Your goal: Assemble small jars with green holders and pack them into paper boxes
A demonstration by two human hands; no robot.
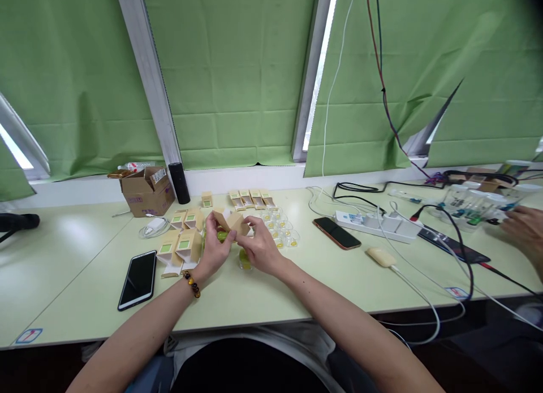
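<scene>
Both of my hands hold one small tan cardboard box just above the pale green table. My left hand, with a bead bracelet on the wrist, grips its left side, and a green piece shows between the fingers. My right hand pinches the box's right end and open flap. Under my hands lies a clear dish with a yellow-green piece. Folded tan boxes with green labels lie just left of my left hand.
A black phone lies at the left, another phone at the right. Clear dishes and a row of small boxes sit behind my hands. An open carton, a power strip with cables, and another person's hand are around.
</scene>
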